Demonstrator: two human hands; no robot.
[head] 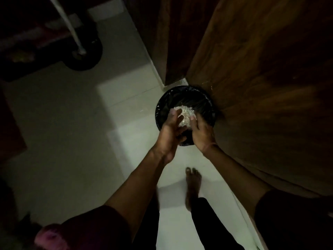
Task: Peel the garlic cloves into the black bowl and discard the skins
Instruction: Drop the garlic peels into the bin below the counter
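The pale tiled floor (72,123) fills most of what I see, dim except for a lighter patch near me. On the right a brown wooden door (261,69) stands tall. Against its foot, in the corner it makes with the wall, sits the round bin (163,98) with a black liner, its mouth open upward. My bare foot (192,186) is planted on the floor, on the near side of the bin.

Both arms reach out over the bin. My left hand (171,130) and right hand (201,130) are cupped toward each other, fingers curled in, and between them they hold one loose, pale clump of garlic skins (185,114). The left presses it from the left side, the right from the right.

The clump hangs over the mouth of the bin, inside the ring of its rim as I look down, so the bin lies straight below and neither hand is nearer than the other. The clump is a rough ball with no long axis I can make out. I judge that parting my palms would drop it in. The black bowl and the peeled cloves are out of view.
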